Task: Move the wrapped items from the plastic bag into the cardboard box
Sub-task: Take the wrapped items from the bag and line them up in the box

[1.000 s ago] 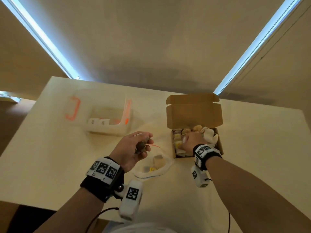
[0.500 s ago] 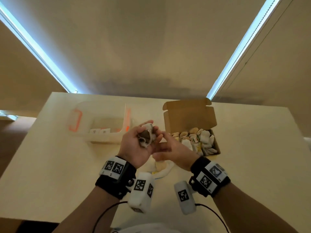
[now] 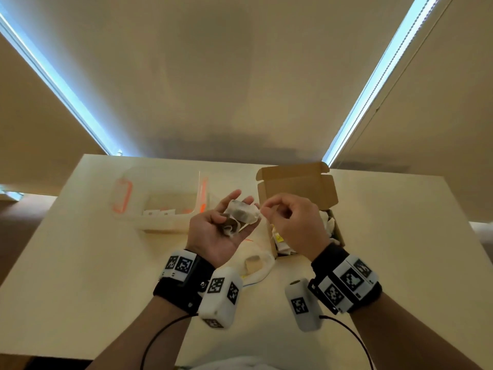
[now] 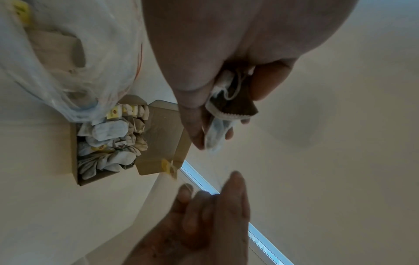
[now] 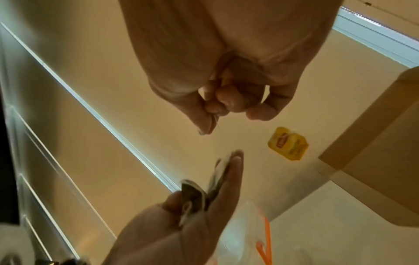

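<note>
On the pale table (image 3: 80,263), the plastic bag (image 3: 260,268) lies nearest. Above it the left hand (image 3: 216,233) cradles tea bags (image 3: 241,213) under its thumb; the right hand (image 3: 296,225) pinches their string. Beyond sits the cardboard box (image 3: 296,186).

plastic bag (image 3: 262,265) left of cardboard box (image 3: 296,186)

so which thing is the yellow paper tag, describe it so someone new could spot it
Start at the open brown cardboard box on the pale table. Just left of it in the right wrist view, a small yellow paper tag with a red logo hangs in the air on a thin string pinched by the right hand. It alone dangles free; the other tags lie inside the box.
</note>
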